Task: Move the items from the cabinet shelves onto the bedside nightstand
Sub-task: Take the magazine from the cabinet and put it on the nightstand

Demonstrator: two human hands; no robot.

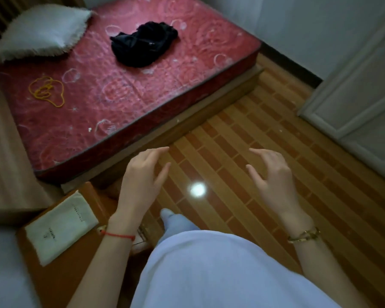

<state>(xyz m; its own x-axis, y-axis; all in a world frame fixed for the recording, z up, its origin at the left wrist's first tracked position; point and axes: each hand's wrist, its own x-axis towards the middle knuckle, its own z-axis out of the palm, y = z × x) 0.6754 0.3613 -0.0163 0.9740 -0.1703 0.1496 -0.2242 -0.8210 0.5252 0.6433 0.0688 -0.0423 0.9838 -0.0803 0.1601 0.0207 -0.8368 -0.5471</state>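
Above striped wood floor (pixel 276 130) beside red mattress (pixel 120 85), left hand (pixel 140 181) and right hand (pixel 273 181), grip released.

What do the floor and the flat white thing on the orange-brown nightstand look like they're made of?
The striped brown floor looks like glossy tile or laminate: it mirrors a bright light spot. The flat white pouch on the orange-brown nightstand looks like matte woven cloth, softly creased, though it could be paper.

Dim room, soft blur at edges; white glare spot on floor (pixel 242 152).
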